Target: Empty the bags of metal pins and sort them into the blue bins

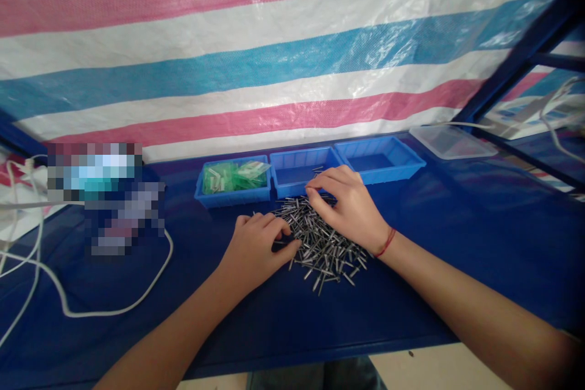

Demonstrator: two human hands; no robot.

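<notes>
A heap of thin metal pins that look like blind rivets [324, 250] lies loose on the blue tabletop. At the heap's left edge is my left hand [256, 244], its fingers bent and its thumb apart from them. Nothing shows in the gap. My right hand [350, 204] reaches over the back of the heap, just in front of the middle blue bin [292, 173]. Its thumb and forefinger come close together, and whatever is between them is hidden. One or two rivets [317, 169] show inside that bin.
Left of the middle bin, a blue bin [233, 197] holds small green and clear packets [237, 175]. Another blue bin [388, 175] stands to the right, beside a clear plastic lid [452, 141]. White cables [114, 312] trail across the left. A striped sheet [274, 73] hangs behind.
</notes>
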